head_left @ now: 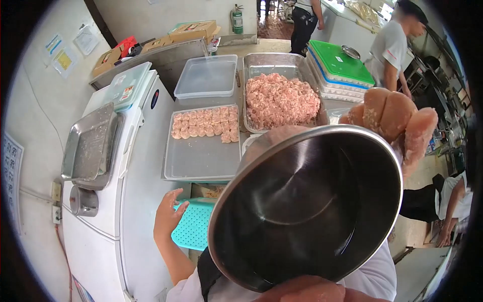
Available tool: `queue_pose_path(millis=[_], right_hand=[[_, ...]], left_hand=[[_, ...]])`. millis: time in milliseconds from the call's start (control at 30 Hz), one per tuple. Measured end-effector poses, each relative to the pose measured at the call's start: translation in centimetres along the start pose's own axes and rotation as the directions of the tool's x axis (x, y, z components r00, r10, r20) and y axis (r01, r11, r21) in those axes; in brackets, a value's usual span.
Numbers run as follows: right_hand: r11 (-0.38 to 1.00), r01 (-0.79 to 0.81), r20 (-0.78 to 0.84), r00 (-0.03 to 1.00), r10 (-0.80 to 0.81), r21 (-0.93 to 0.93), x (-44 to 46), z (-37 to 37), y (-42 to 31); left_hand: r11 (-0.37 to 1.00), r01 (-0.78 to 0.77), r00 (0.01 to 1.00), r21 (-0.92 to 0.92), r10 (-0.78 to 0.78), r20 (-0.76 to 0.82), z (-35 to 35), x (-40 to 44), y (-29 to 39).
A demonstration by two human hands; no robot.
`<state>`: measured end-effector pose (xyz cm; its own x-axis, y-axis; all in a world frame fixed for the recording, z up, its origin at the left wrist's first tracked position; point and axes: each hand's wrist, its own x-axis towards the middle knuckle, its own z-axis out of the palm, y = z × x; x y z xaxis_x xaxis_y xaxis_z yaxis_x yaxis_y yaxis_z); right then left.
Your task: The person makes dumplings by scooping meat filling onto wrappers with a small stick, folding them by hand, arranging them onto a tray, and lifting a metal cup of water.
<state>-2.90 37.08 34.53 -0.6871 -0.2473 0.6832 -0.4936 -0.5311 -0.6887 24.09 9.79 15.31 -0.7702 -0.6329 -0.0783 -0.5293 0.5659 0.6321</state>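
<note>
A round steel cup fills the foreground, tilted with its mouth toward me and some clear liquid inside. My right hand is closed round it at the far right rim, its fingers coated with whitish residue. Part of that grip is hidden behind the cup. My left hand holds nothing, with fingers apart, beside a teal perforated basket. Beyond the cup, a clear tray holds rows of meat portions. A deep metal pan holds a heap of ground meat.
An empty-looking clear container stands behind the tray. Stacked trays with a green lid are right of the pan. On the white freezer are metal trays and a steel mug. Co-workers stand at right.
</note>
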Motion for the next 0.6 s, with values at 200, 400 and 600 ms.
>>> queue_pose_path(millis=[200,400,600], right_hand=[[0.998,0.052,-0.052,0.997,-0.054,-0.039,-0.4,-1.9,-1.5],[0.992,0.1,-0.099,0.989,-0.108,-0.082,-0.5,-4.2,-3.2],[0.992,0.101,-0.123,0.986,-0.11,-0.076,-0.7,-5.4,-4.0]], left_hand=[[1.0,-0.018,1.0,-0.001,0.018,0.021,0.0,0.4,-0.5],[1.0,-0.012,0.999,0.007,0.012,0.047,-0.2,0.5,0.7],[0.999,-0.033,0.997,0.017,0.032,0.069,0.2,1.2,1.0]])
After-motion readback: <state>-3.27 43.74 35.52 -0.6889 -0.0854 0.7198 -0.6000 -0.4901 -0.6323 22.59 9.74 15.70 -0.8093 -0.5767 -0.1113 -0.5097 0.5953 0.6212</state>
